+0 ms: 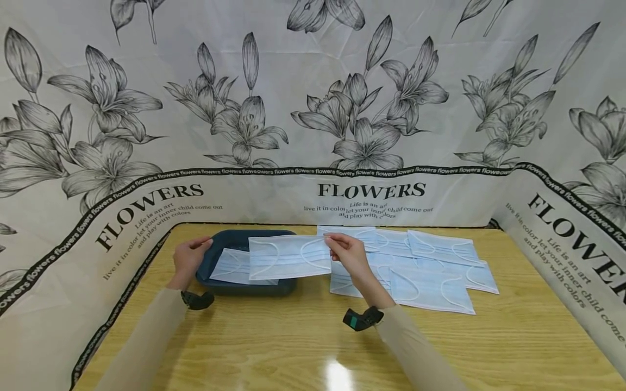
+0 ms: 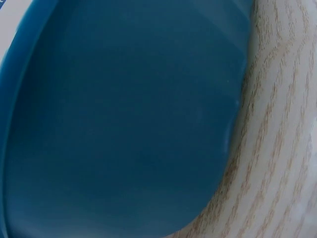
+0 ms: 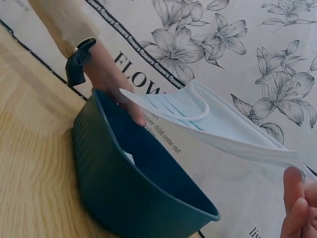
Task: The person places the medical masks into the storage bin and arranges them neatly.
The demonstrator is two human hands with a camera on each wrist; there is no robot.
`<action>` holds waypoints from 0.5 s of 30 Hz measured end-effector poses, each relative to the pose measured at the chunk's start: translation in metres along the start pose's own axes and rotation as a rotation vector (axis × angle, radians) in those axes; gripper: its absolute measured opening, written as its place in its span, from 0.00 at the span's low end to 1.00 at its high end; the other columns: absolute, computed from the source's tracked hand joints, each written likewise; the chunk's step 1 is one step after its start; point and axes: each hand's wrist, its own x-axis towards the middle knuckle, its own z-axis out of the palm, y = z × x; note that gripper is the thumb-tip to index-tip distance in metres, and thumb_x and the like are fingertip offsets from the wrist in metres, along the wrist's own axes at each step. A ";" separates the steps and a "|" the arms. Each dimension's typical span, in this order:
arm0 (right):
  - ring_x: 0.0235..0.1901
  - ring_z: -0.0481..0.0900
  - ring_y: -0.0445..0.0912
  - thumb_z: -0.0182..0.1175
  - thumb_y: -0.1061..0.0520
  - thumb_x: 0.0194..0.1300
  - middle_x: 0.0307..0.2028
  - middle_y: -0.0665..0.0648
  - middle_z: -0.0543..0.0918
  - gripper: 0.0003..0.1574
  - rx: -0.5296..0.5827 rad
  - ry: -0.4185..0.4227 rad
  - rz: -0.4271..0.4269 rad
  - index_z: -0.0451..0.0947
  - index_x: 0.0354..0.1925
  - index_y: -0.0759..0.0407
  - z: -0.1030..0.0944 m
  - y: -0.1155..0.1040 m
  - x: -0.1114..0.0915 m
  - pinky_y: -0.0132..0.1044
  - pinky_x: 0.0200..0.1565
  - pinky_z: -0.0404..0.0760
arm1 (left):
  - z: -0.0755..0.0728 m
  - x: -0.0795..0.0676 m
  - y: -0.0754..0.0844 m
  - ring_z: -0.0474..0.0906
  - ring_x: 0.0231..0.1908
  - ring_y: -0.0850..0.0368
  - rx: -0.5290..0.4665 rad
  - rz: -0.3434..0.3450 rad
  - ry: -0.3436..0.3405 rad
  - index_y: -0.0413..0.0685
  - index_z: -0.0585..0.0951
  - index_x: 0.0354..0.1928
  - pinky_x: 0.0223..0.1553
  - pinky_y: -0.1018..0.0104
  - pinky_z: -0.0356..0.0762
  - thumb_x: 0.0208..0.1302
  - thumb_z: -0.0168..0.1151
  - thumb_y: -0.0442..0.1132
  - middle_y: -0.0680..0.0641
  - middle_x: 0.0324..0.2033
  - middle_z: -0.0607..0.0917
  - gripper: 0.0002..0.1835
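Note:
My right hand (image 1: 348, 254) pinches the right end of a pale blue face mask (image 1: 288, 255) between thumb and fingers. The mask is held up flat over the right part of a dark blue plastic bin (image 1: 244, 290), and its free end tilts in the right wrist view. Another face mask (image 1: 227, 266) lies inside the bin, partly covered by the held one. At the bin's left side, my left hand (image 1: 189, 258) grips the rim, fingertips at the edge. The left wrist view is mostly filled by the bin (image 2: 129, 119); no fingers show there.
Several face masks (image 1: 432, 288) lie spread and overlapping on the wooden table (image 1: 274, 347), right of the bin. A white flower-printed cloth (image 1: 269, 201) hangs behind the table and along both sides. Each wrist carries a black strapped device (image 1: 362, 319).

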 end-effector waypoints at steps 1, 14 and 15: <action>0.23 0.74 0.36 0.59 0.59 0.67 0.24 0.43 0.81 0.19 0.004 0.001 0.000 0.79 0.52 0.69 0.002 -0.001 0.001 0.26 0.28 0.76 | 0.000 0.000 0.000 0.77 0.53 0.43 -0.002 0.001 -0.002 0.41 0.82 0.54 0.52 0.54 0.74 0.67 0.60 0.47 0.36 0.54 0.82 0.20; 0.23 0.76 0.37 0.59 0.61 0.67 0.27 0.43 0.83 0.19 0.037 -0.003 -0.010 0.77 0.53 0.71 0.025 0.001 0.007 0.25 0.26 0.74 | 0.000 0.001 -0.002 0.76 0.53 0.44 -0.003 -0.004 -0.015 0.41 0.81 0.55 0.52 0.55 0.73 0.67 0.59 0.48 0.36 0.55 0.81 0.21; 0.23 0.76 0.37 0.58 0.61 0.67 0.27 0.44 0.83 0.19 0.040 -0.001 -0.012 0.78 0.53 0.71 0.028 0.001 0.007 0.25 0.26 0.75 | 0.000 0.002 -0.002 0.76 0.53 0.44 -0.005 -0.006 -0.015 0.41 0.81 0.55 0.52 0.55 0.73 0.67 0.59 0.48 0.36 0.55 0.81 0.21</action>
